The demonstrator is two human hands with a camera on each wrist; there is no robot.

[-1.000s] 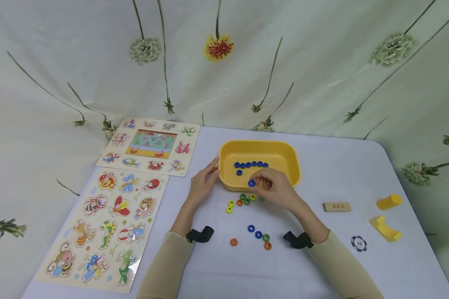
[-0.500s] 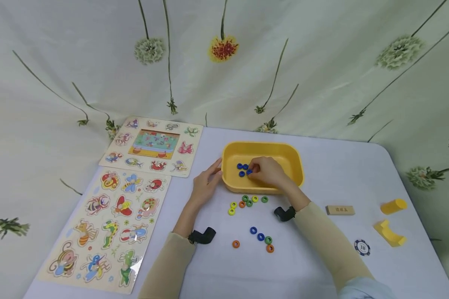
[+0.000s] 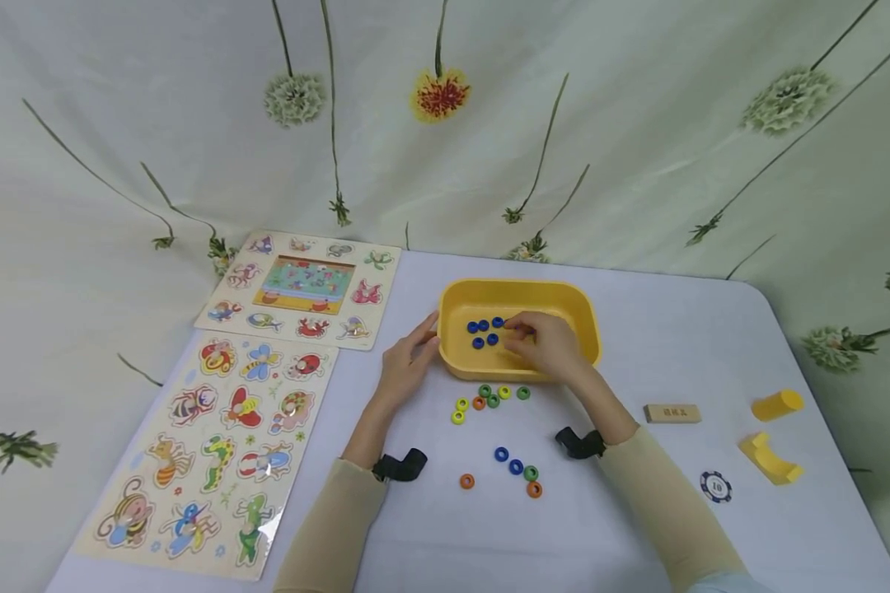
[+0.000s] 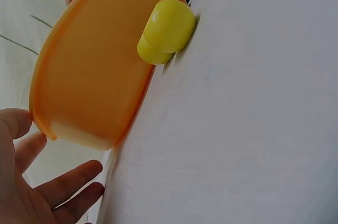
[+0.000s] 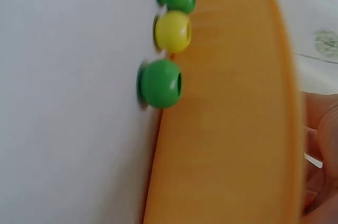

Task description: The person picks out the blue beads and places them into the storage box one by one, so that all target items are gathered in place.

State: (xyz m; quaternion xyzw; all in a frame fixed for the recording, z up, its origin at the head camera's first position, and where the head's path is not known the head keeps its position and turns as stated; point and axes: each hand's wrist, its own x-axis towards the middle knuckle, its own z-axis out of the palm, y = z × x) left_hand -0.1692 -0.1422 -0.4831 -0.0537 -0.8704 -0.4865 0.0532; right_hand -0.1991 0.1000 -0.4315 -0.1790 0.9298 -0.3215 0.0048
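In the head view a yellow tray (image 3: 482, 368) holds several blue beads (image 3: 493, 338), some in a row and two just in front of it. My right hand (image 3: 552, 346) reaches over the tray's front side, thumb and index finger apart right beside the beads; it covers part of the row. At the tray's left end, my left hand (image 3: 403, 366) rests its fingertips against the outside. The left wrist view shows that hand's thumb and finger (image 4: 31, 147) touching the rim, the other fingers spread. In the right wrist view the tray wall hides most of my right fingers.
Green, yellow and orange beads (image 3: 479, 403) lie before the tray; more beads (image 3: 516, 467) lie nearer me. Two picture puzzle boards (image 3: 241, 420) cover the left side. At right are a wooden block (image 3: 672, 413), a yellow cylinder (image 3: 778, 404), a yellow arch (image 3: 771, 458) and a poker chip (image 3: 715, 487).
My right hand carried a blue bead into the tray and set it in front of the row, then drew slightly right, off it. The left hand stays at the tray's left end.
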